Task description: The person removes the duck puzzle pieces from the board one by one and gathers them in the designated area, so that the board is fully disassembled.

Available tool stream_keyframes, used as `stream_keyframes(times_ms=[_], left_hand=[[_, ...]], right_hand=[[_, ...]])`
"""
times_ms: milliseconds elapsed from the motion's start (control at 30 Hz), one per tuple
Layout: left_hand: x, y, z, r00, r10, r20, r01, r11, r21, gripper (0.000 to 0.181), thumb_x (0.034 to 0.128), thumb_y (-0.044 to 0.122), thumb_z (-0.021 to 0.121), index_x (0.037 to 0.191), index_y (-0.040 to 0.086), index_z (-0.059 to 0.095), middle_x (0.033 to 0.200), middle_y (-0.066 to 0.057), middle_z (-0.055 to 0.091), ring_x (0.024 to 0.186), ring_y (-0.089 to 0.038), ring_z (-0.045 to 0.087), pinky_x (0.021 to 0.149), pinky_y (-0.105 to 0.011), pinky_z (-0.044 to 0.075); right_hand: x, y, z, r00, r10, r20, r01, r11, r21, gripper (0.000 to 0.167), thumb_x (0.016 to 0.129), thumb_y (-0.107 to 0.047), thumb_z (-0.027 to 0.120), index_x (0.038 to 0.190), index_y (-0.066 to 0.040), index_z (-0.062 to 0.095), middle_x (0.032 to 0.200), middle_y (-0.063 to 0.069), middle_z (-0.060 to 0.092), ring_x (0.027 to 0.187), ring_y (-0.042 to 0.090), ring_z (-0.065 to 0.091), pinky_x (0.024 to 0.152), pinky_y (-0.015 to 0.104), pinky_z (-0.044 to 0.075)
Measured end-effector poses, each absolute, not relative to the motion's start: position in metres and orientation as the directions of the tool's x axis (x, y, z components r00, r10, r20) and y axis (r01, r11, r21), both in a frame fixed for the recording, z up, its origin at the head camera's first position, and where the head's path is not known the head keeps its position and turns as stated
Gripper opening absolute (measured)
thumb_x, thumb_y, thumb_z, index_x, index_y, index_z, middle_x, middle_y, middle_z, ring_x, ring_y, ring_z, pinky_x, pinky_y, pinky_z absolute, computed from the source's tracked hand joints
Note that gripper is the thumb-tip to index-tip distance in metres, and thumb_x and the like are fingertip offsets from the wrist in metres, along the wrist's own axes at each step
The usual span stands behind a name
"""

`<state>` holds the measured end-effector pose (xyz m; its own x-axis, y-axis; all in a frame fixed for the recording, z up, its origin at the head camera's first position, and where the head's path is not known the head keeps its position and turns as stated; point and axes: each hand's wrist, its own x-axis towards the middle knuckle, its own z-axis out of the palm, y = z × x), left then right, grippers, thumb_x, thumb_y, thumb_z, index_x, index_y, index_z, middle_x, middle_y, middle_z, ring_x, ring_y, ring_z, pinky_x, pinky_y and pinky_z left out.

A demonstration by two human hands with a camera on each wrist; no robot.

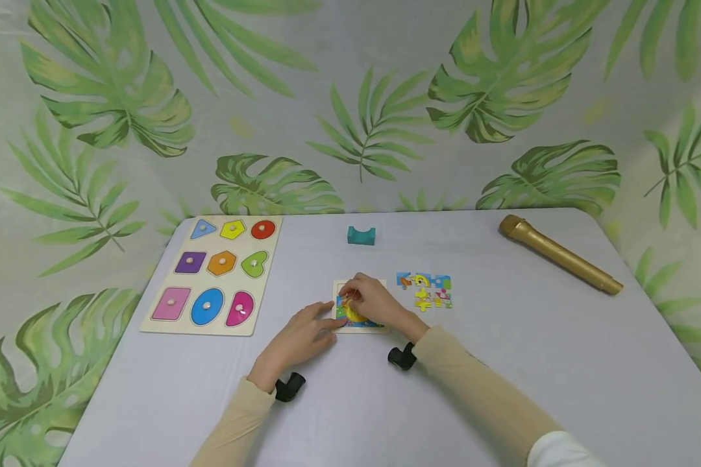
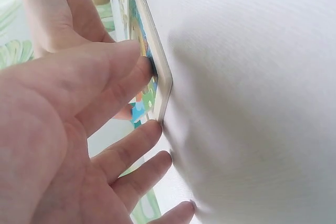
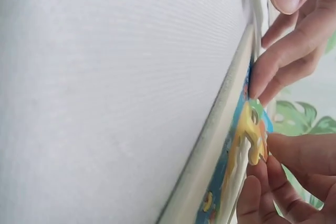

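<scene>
Right hand (image 1: 376,301) pinches a puzzle piece (image 3: 254,135), yellow and orange, between thumb and fingers, tilted up over the puzzle tray (image 1: 362,329) in the middle of the table (image 1: 339,408); whether the piece touches the picture below, cannot tell. Left hand (image 1: 300,335) has its fingers extended, one laid over the left part of the tray, others at its left edge, gripping nothing. Hands near each other, not touching. Loose pieces (image 1: 423,299) lie just right of the tray, blue and yellow mostly (some sit side by side). Far left: shape board (image 1: 201,281), nine coloured knobbed shapes in three rows. Teal block (image 1: 361,237) beyond the tray, near the table's far edge. Gold microphone (image 1: 561,254) slanted at far right. Leaf-print backdrop (image 1: 365,139) behind. Black device (image 1: 290,387) at the left wrist.
</scene>
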<state>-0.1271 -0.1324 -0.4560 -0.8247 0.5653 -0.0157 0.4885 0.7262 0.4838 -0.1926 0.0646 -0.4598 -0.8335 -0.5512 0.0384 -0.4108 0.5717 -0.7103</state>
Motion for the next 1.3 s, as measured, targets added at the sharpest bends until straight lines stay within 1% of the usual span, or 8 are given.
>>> stream_keyframes(times_ms=[100, 200, 367, 567, 667, 867, 1100, 1300], left_hand=[[-0.127, -0.133, -0.456, -0.823, 0.567, -0.016, 0.489, 0.724, 0.486, 0.034, 0.0935, 0.016, 0.062, 0.127, 0.008, 0.064, 0.141, -0.023, 0.043, 0.131, -0.041, 0.035, 0.106, -0.056, 0.028], [-0.127, -0.133, -0.456, -0.824, 0.566, -0.015, 0.488, 0.723, 0.49, 0.034, 0.0934, 0.016, 0.062, 0.127, 0.009, 0.064, 0.141, -0.023, 0.043, 0.131, -0.041, 0.036, 0.106, -0.056, 0.029], [-0.127, -0.133, -0.457, -0.824, 0.566, -0.014, 0.487, 0.722, 0.491, 0.034, 0.0933, 0.016, 0.062, 0.126, 0.009, 0.064, 0.141, -0.022, 0.043, 0.13, -0.041, 0.036, 0.105, -0.056, 0.029], [-0.127, -0.133, -0.458, -0.83, 0.556, -0.04, 0.467, 0.733, 0.494, 0.035, 0.0936, 0.018, 0.062, 0.128, 0.011, 0.063, 0.143, -0.019, 0.041, 0.132, -0.039, 0.035, 0.107, -0.055, 0.027], [-0.127, -0.133, -0.458, -0.836, 0.547, -0.052, 0.452, 0.739, 0.5, 0.036, 0.0934, 0.019, 0.062, 0.128, 0.012, 0.063, 0.144, -0.019, 0.041, 0.132, -0.038, 0.035, 0.107, -0.054, 0.027], [-0.126, -0.133, -0.458, -0.839, 0.541, -0.052, 0.448, 0.742, 0.499, 0.036, 0.093, 0.019, 0.063, 0.128, 0.012, 0.063, 0.144, -0.019, 0.04, 0.132, -0.038, 0.034, 0.107, -0.054, 0.027], [-0.127, -0.133, -0.458, -0.842, 0.538, -0.053, 0.443, 0.744, 0.501, 0.035, 0.0931, 0.019, 0.063, 0.128, 0.012, 0.063, 0.144, -0.019, 0.04, 0.133, -0.038, 0.033, 0.108, -0.054, 0.026], [-0.127, -0.133, -0.458, -0.84, 0.54, -0.055, 0.445, 0.744, 0.498, 0.036, 0.0933, 0.019, 0.062, 0.128, 0.012, 0.063, 0.144, -0.019, 0.04, 0.133, -0.038, 0.033, 0.108, -0.054, 0.025]], right_hand=[[-0.193, 0.062, -0.461, -0.84, -0.541, 0.047, -0.41, 0.575, -0.707, 0.022, 0.084, 0.01, 0.058, 0.1, -0.003, 0.067, 0.09, 0.003, 0.054, 0.081, 0.016, 0.05, 0.073, 0.025, 0.046], [-0.193, 0.061, -0.461, -0.84, -0.54, 0.055, -0.409, 0.563, -0.718, 0.021, 0.085, 0.011, 0.058, 0.097, -0.004, 0.065, 0.084, 0.002, 0.054, 0.076, 0.015, 0.049, 0.069, 0.024, 0.044], [-0.195, 0.061, -0.46, -0.839, -0.54, 0.07, -0.4, 0.524, -0.752, 0.018, 0.086, 0.009, 0.061, 0.095, -0.006, 0.063, 0.076, 0.0, 0.055, 0.07, 0.014, 0.049, 0.064, 0.024, 0.044], [-0.201, 0.078, -0.457, -0.874, -0.486, 0.022, -0.297, 0.497, -0.816, 0.02, 0.084, 0.01, 0.057, 0.094, -0.006, 0.065, 0.079, 0.001, 0.057, 0.073, 0.016, 0.05, 0.068, 0.027, 0.044], [-0.204, 0.092, -0.454, -0.889, -0.459, -0.005, -0.253, 0.501, -0.828, 0.017, 0.085, 0.007, 0.059, 0.094, -0.006, 0.066, 0.08, 0.002, 0.057, 0.075, 0.018, 0.051, 0.07, 0.028, 0.044], [-0.209, 0.126, -0.454, -0.913, -0.406, -0.03, -0.219, 0.551, -0.806, 0.012, 0.084, 0.004, 0.063, 0.093, -0.004, 0.066, 0.081, 0.004, 0.058, 0.076, 0.02, 0.05, 0.068, 0.027, 0.043], [-0.21, 0.154, -0.455, -0.928, -0.364, -0.077, -0.181, 0.623, -0.761, 0.008, 0.083, 0.003, 0.065, 0.09, -0.002, 0.067, 0.08, 0.005, 0.059, 0.074, 0.02, 0.05, 0.067, 0.029, 0.043], [-0.209, 0.163, -0.46, -0.929, -0.366, -0.059, -0.208, 0.648, -0.733, 0.01, 0.084, 0.006, 0.063, 0.088, -0.001, 0.068, 0.078, 0.005, 0.059, 0.073, 0.019, 0.05, 0.067, 0.029, 0.043]])
